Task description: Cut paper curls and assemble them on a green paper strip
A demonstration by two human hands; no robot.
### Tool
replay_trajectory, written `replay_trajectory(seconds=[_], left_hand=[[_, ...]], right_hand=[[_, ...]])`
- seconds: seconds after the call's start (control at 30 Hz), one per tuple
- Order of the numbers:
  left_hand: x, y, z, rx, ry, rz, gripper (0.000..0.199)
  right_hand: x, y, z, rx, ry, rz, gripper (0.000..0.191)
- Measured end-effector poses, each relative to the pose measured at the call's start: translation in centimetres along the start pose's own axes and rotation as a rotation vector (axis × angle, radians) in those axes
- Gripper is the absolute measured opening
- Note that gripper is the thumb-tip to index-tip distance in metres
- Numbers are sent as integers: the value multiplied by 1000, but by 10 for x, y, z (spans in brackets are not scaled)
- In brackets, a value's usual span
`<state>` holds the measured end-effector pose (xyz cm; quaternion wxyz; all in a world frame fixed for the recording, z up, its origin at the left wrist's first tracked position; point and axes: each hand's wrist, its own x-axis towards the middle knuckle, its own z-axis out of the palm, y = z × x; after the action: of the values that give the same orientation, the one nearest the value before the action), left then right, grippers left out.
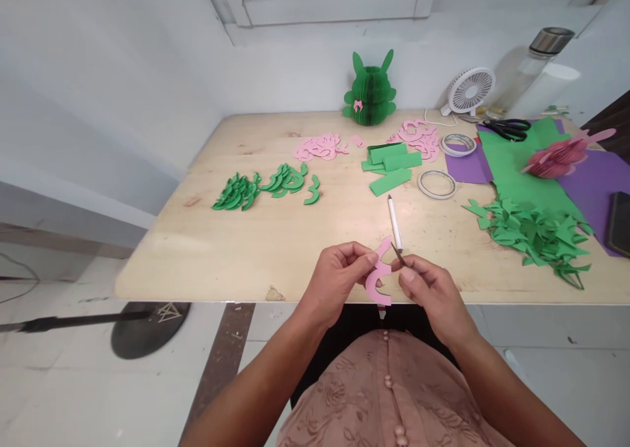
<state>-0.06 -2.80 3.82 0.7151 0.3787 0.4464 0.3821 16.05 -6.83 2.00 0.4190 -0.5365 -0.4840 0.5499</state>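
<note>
My left hand (344,268) pinches a wavy pink paper cutout (377,285) between thumb and fingers, at the table's front edge. In my right hand (429,289) is a thin dark pointed tool (398,256), its tip against or close beside the upper part of the cutout. My fingers hide most of the tool, so its kind cannot be made out. Just beyond both hands lies a white pen (394,222). Green strips of paper (391,181) are stacked behind the pen. To the left are curved green paper pieces (312,191) like the pink one in outline.
Pink cutouts (322,147), green scraps (534,234), tape rolls (437,184) and black scissors (509,129) lie on the table (197,256). Along the back stand a green honeycomb paper figure (373,96), a white fan (471,90) and a bottle (524,79). A phone (619,224) is far right.
</note>
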Motion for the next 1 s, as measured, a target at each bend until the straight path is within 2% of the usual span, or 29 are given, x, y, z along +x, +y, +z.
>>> replay_trajectory(seconds=[0.1,0.27,0.67,1.0], left_hand=[[1,2,-3,29,-11,5,19],[1,7,-7,78,-58,-16,19],[6,16,-11,185,-140,-51,17],[8,19,-8,207,-182,-57,16]], right_hand=[[-2,2,-11,-65,-46,20,38],[-4,5,-22,-168,-107,71,42],[-4,4,-22,-199,-208,151,50],[-4,2,-19,-141,-176,196,52]])
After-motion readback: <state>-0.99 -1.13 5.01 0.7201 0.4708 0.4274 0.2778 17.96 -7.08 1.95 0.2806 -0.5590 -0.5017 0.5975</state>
